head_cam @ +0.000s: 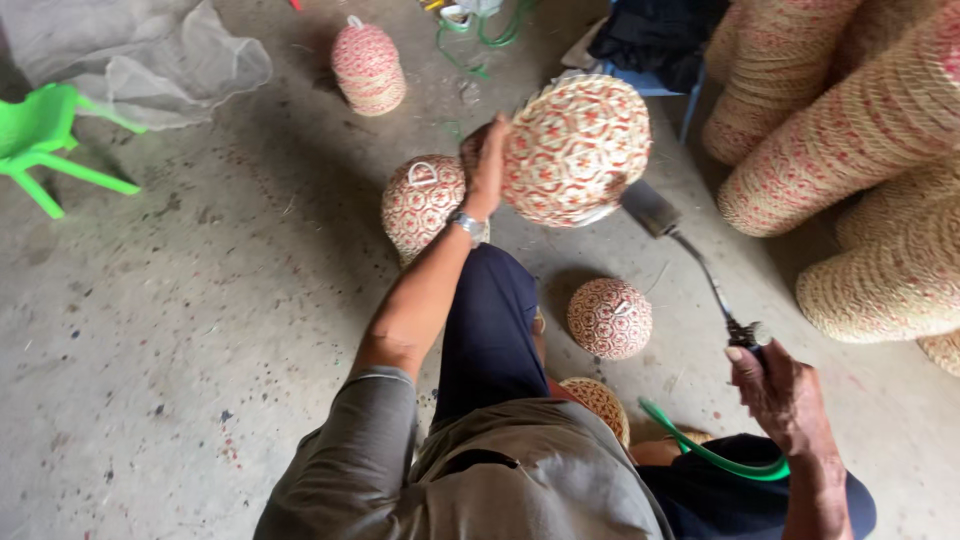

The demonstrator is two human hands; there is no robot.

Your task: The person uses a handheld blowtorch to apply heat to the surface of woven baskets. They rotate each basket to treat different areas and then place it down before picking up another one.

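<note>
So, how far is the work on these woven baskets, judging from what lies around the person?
Done, it seems: stacks of woven baskets are piled at the right. In hand: the left hand holds up one patterned basket, and the right hand points a metal torch-like tool with a green hose at it. Possibly left: three loose baskets on the concrete floor; their state is unclear.
</note>
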